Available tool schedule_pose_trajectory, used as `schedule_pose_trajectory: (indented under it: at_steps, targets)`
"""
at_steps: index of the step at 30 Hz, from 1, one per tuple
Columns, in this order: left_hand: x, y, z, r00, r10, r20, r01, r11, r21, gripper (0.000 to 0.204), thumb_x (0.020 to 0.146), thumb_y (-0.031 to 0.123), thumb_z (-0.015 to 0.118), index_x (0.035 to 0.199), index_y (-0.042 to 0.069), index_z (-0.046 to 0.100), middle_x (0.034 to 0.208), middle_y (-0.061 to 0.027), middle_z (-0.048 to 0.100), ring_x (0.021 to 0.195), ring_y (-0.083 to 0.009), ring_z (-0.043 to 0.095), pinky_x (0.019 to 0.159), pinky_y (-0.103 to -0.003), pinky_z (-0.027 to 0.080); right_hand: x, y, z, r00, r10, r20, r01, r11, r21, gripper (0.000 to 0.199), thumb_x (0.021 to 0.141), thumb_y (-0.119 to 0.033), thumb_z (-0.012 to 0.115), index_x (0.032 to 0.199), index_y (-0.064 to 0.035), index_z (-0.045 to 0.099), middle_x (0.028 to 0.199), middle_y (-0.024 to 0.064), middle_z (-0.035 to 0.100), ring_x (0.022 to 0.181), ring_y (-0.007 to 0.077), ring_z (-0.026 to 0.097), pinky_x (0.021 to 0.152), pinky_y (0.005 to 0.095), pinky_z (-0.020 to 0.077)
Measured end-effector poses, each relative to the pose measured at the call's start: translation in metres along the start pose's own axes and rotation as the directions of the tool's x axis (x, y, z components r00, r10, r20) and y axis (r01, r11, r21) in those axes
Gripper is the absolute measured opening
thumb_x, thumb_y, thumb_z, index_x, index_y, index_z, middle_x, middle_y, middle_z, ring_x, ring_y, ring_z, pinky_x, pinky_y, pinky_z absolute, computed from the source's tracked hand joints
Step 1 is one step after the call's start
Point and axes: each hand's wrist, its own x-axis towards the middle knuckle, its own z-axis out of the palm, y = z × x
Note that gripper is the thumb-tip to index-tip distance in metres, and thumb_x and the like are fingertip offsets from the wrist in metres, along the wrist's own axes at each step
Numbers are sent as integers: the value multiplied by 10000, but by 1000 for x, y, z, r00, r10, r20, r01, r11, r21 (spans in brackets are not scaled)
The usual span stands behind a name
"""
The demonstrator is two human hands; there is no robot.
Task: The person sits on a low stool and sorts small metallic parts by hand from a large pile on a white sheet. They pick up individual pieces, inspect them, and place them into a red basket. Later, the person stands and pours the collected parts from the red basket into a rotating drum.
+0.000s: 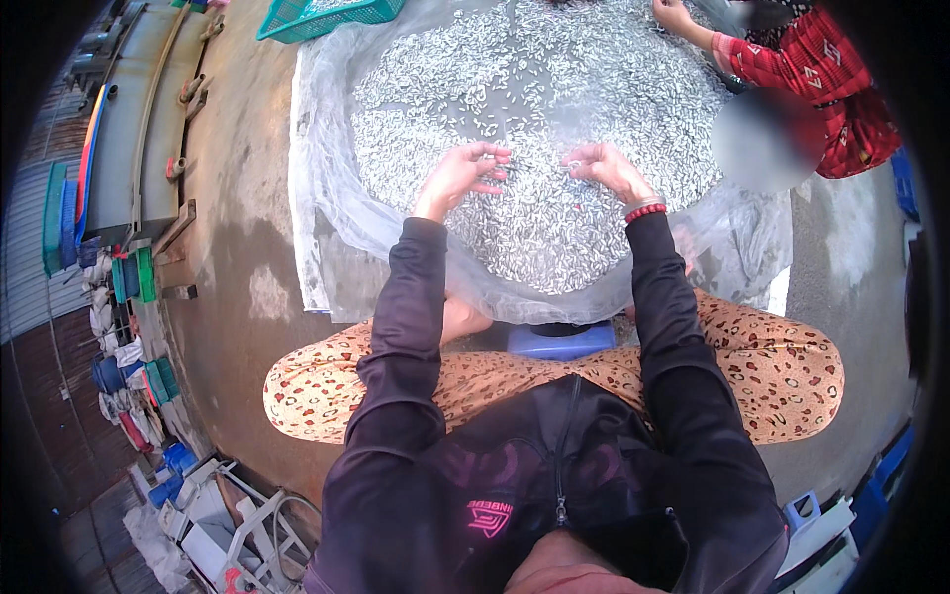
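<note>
A wide heap of small silvery fish (554,238) lies spread over a pale mesh net (341,198) on the ground. Above its near half, my left hand (463,174) is held with the fingers apart and nothing visible in them. Level with it, a short gap to the right, my right hand (612,170) has its thumb and fingertips drawn together; a small pale bit shows at the tips, too small to name. A red beaded bracelet (645,208) circles my right wrist. The net's gathered edge lies close to my crossed legs.
A green plastic basket (332,18) with fish stands at the far left. Across the heap at far right, another person's hand (673,14) reaches in from a red patterned sleeve (782,69). A blue plastic object (561,342) sits between my legs. Metal tanks (148,119) line the left.
</note>
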Motion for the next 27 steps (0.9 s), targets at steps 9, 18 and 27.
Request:
schedule_pose_trajectory:
  at_steps: [9, 18, 27]
  targets:
    - [1, -14, 3, 956, 215, -201, -93, 868, 488, 527, 832, 175, 676, 1307, 92, 462, 1023, -188, 595, 997, -291, 612, 848, -400, 521, 6, -1, 5, 989, 25, -144, 2, 983, 185, 195, 763, -91, 681, 919, 14, 630, 789, 48, 630, 716, 118, 596, 677, 256, 483]
    - [-43, -115, 96, 958, 265, 107, -149, 142, 978, 277, 730, 79, 658, 993, 61, 574, 1077, -139, 490, 1052, -319, 511, 778, -449, 515, 18, -9, 25, 961, 170, -219, -138, 979, 152, 191, 740, -189, 669, 851, -40, 624, 761, 14, 598, 637, 127, 572, 569, 279, 499]
    - [-23, -82, 63, 802, 503, -322, -157, 698, 699, 168, 798, 185, 695, 875, 71, 599, 657, -89, 603, 603, -298, 603, 617, -368, 496, 23, -22, 16, 967, 106, -231, 5, 900, 436, 244, 843, -103, 648, 1045, 18, 582, 814, 105, 663, 616, 160, 655, 547, 258, 545]
